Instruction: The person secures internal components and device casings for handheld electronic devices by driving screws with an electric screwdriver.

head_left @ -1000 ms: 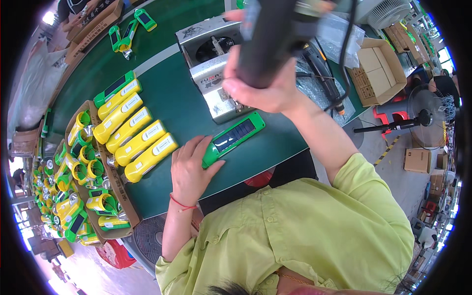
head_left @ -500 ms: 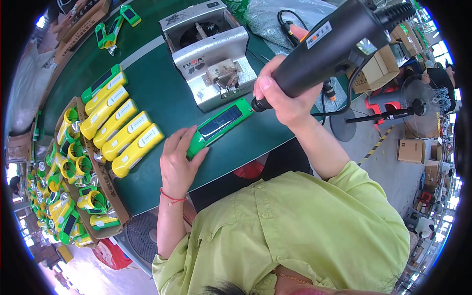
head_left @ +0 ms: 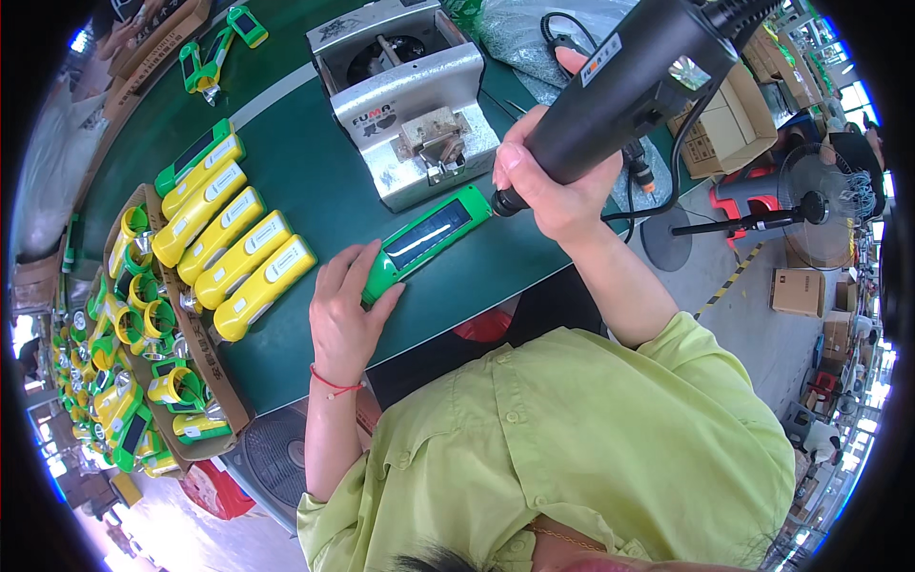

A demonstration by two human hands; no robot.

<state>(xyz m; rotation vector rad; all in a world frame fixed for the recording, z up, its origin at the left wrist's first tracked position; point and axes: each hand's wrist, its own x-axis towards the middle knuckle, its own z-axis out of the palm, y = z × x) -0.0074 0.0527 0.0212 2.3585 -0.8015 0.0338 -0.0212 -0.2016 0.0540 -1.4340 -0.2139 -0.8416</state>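
Note:
My left hand (head_left: pixel 345 310) grips the near end of a green solar flashlight (head_left: pixel 431 238) between thumb and fingers. It lies on the green table with its dark panel facing up. In my right hand (head_left: pixel 564 195) is a black electric screwdriver (head_left: pixel 620 91), held at a slant with its fingers wrapped round the lower body. Its nose meets the flashlight's far right end; the bit tip is too small to make out. To the left of my left hand, several yellow flashlights (head_left: pixel 265 288) lie side by side in a slanted row.
A silver metal machine (head_left: pixel 405 124) stands just beyond the flashlight. At far left, a cardboard box (head_left: pixel 224 386) holds many yellow-green flashlight bodies. More green-yellow pieces (head_left: pixel 217 62) lie at the back. A black cable (head_left: pixel 672 191) loops down right of my right hand, near a fan (head_left: pixel 815 205).
The upper end of the screwdriver has shifted slightly to the left, its nose staying at the flashlight's end. My left hand keeps its hold in nearly the same place.

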